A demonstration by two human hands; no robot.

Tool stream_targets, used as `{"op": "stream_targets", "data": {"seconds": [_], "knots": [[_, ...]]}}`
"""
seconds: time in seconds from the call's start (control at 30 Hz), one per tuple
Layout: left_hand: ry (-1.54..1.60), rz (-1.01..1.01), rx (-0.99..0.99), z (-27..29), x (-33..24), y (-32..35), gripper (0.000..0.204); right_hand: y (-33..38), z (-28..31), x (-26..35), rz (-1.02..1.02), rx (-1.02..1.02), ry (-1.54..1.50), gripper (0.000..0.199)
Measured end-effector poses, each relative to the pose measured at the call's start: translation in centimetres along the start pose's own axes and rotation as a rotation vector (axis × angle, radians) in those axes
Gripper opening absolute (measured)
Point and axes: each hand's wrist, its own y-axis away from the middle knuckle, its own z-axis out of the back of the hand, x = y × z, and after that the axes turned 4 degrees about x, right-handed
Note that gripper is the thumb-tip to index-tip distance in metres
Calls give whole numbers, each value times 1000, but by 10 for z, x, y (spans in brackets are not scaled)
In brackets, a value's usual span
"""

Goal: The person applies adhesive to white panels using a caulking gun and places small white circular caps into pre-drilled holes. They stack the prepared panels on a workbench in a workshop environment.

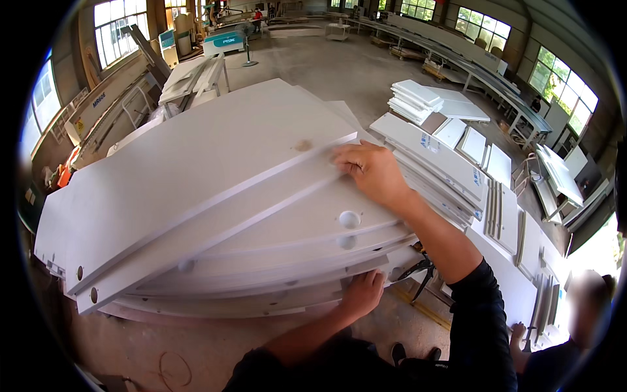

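Note:
A stack of large white panels [196, 157] with one curved side lies in front of me, the upper boards fanned out so their edges show. My right hand [371, 168] is over the second panel [281, 191], beside the top board's corner. Its fingers are curled together, and their slightly blurred tips hide whatever they hold. Nearer to my body, my left hand [362, 294] is closed at the near edge of a lower panel [349, 266], its thumb side partly hidden. Round holes [349, 219] are cut in the boards below, and a brownish smudge [304, 146] marks the top one.
More stacked white boards [431, 153] stand to the right, with another pile [415, 98] behind. A black tool or clamp [421, 268] sits by the stack's near right corner. Another person [575, 340] is at lower right. A long machine bed [470, 78] runs along the far right.

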Motion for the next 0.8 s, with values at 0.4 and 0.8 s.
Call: {"op": "stream_targets", "data": {"seconds": [0.4,0.8], "knots": [[175,53,86,-2,0,-4,20,9,22,4,-55,300,9,34],[360,1,30,-6,15,-8,20,7,21,26,-120,267,322,50]]}}
